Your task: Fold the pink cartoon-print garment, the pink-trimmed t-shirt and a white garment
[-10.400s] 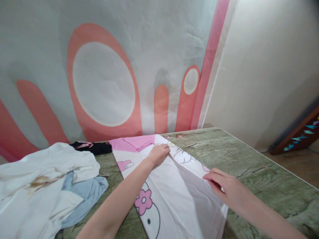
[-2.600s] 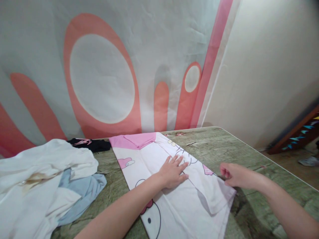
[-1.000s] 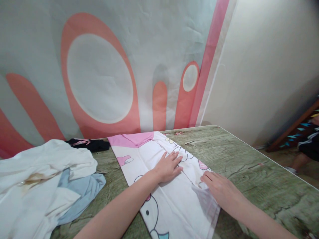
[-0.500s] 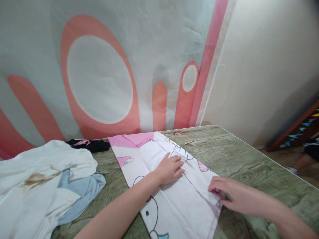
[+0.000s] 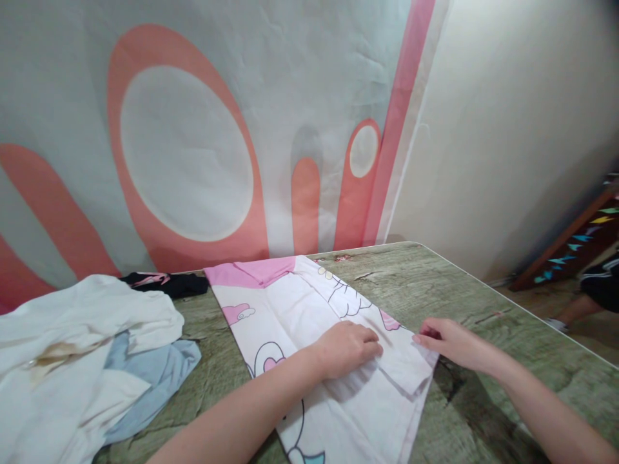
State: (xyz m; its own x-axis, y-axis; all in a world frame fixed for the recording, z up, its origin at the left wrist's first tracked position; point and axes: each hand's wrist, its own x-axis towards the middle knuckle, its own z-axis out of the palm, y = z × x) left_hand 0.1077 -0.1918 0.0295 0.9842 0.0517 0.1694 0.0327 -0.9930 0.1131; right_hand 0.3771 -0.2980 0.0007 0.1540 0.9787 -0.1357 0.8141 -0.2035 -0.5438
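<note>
Landmark for all positions: the wood-patterned table (image 5: 411, 290). The printed cloth (image 5: 304, 309), white with cartoon figures and a pink band, lies folded on the table's middle, running from the far edge toward the near side. The pink band is at the far edge. A folded-over strip along the cloth's right side shows creases and a loose lower end.

The left hand (image 5: 345, 348) rests palm down on the cloth, mid-table, fingers together and loosely bent; whether it grips any fabric cannot be told. The right hand (image 5: 447, 341), over the table's right half, has its fingers curled in, thumb and fingertips closed to a pinch on the cloth's right edge.

On the table's left side lies a rumpled white garment (image 5: 97, 316), with light blue fabric (image 5: 159, 374) showing from under it. A black garment (image 5: 181, 283) with pink marking lies at the far edge, beside the pink band. Behind the table hangs a grey and coral backdrop (image 5: 275, 64). Beyond its right side, a person's leg (image 5: 575, 310) is visible.
</note>
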